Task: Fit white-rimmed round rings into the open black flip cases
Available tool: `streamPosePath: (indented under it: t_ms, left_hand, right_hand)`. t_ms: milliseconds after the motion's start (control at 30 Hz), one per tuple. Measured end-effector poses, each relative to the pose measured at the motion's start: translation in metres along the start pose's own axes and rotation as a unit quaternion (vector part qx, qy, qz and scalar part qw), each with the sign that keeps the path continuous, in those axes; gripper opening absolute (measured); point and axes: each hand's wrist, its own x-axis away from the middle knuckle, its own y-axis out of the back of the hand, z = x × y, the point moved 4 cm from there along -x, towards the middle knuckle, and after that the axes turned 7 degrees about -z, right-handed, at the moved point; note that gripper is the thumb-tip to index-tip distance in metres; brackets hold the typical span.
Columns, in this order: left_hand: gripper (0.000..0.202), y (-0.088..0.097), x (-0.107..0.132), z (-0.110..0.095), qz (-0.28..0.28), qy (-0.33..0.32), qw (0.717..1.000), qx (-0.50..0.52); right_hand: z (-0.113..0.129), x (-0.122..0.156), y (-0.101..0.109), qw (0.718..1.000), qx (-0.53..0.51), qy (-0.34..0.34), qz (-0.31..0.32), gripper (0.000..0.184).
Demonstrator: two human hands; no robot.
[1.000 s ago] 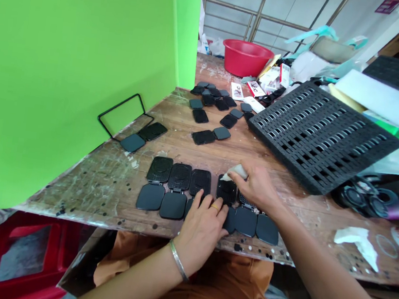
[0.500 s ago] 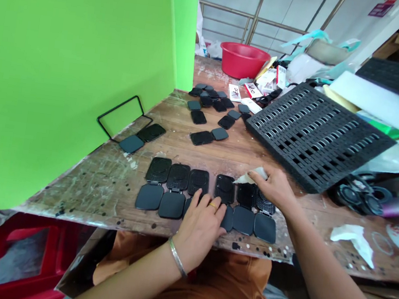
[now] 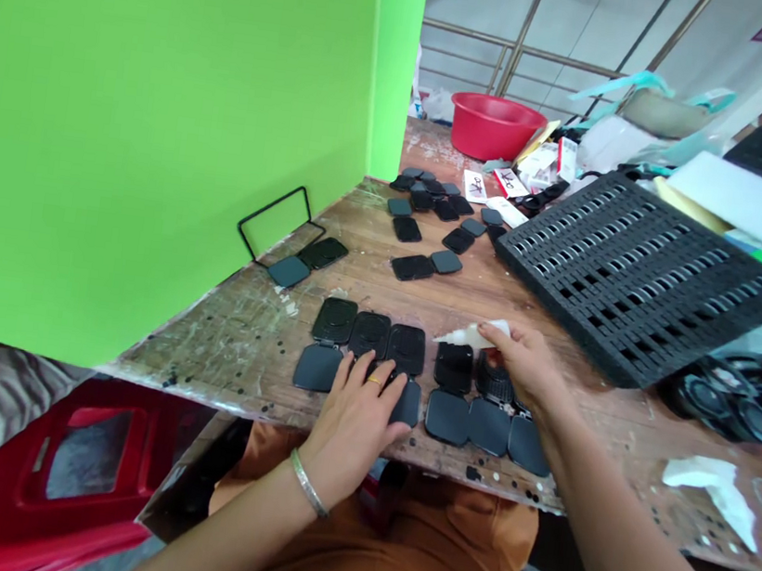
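Observation:
Several black hinged flat cases lie opened in a row along the table edge, ridged halves at the back and smooth halves in front. My left hand [image 3: 356, 418] rests palm down with fingers spread over a black case [image 3: 405, 348] and the one left of it, partly hiding their front halves. My right hand [image 3: 527, 356] grips a small white squeeze bottle [image 3: 483, 335] with a tapered nozzle. The nozzle points left, near the upper left corner of a glossy black case [image 3: 454, 368]; I cannot tell whether they touch. My right hand and forearm partly hide the cases at the right end.
A green panel [image 3: 177, 128] walls off the left side, with a black wire frame [image 3: 274, 215] against it. More black cases [image 3: 415, 267] lie farther back. A black slotted foam tray [image 3: 635, 272] stands right, a red basin [image 3: 493, 127] behind, a crumpled tissue [image 3: 712, 488] right front.
The view has swung, so the scene sits farther right. My left hand has moved left along the row. The bottle's nozzle has shifted left from the glossy case's upper right corner towards its left side.

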Motion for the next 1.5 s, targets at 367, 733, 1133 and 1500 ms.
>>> streamPosePath:
  t_ms: [367,733,1133,1500]
  left_hand:
    - [0.053,-0.001,-0.003,0.0,0.026,-0.016,0.999,-0.021]
    - [0.052,-0.001,-0.002,-0.001,0.034,-0.017,0.999,-0.022]
    - [0.053,0.0,-0.004,-0.003,0.023,-0.018,0.999,-0.03]
    - [0.054,-0.002,-0.001,-0.002,0.018,-0.024,0.999,-0.024]
  right_hand:
    - [0.011,-0.019,-0.037,0.984,0.158,0.086,-0.012,0.041]
    - [0.028,-0.018,-0.047,0.945,0.281,0.169,-0.001,0.029]
    - [0.062,0.029,-0.057,0.869,0.4,0.272,0.102,0.026]
    - [0.067,-0.004,-0.083,0.857,0.416,0.3,0.049,0.026]
